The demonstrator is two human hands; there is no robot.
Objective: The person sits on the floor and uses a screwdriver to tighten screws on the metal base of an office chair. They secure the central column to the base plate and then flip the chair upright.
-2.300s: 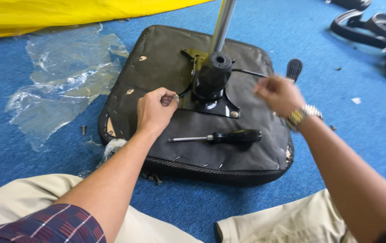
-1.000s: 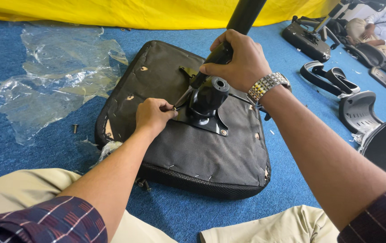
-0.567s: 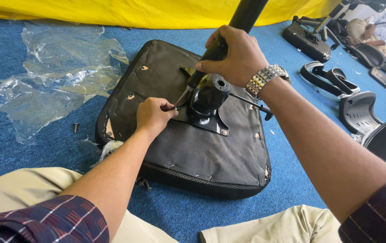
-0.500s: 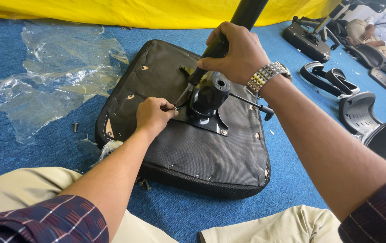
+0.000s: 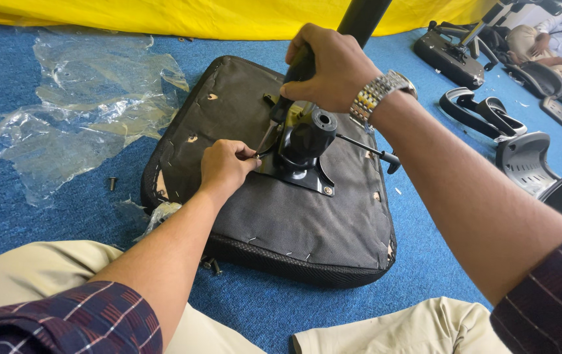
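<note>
An upturned black chair seat point(image 5: 307, 229) lies on blue carpet between my knees. A black metal mechanism plate point(image 5: 304, 147) with a round socket is mounted on it. My right hand point(image 5: 330, 65), with a metal watch on the wrist, is closed on the black handle of a screwdriver point(image 5: 269, 131), whose shaft slants down to the plate's left edge. My left hand point(image 5: 225, 167) rests on the seat and pinches the screwdriver tip at that edge. Whether a screw is under the tip is hidden. A black pole point(image 5: 363, 13) rises behind my right hand.
A thin lever point(image 5: 369, 147) sticks out right of the plate. Crumpled clear plastic point(image 5: 84, 111) lies left, with a loose screw point(image 5: 112, 182) on the carpet. Chair armrests point(image 5: 484, 111) and other chair parts sit right. Another person point(image 5: 546, 42) sits far right. Yellow cloth point(image 5: 196, 16) lies behind.
The screwdriver lay on the seat 2.3 s ago; my right hand now holds it over the plate. In the last second both hands have barely moved.
</note>
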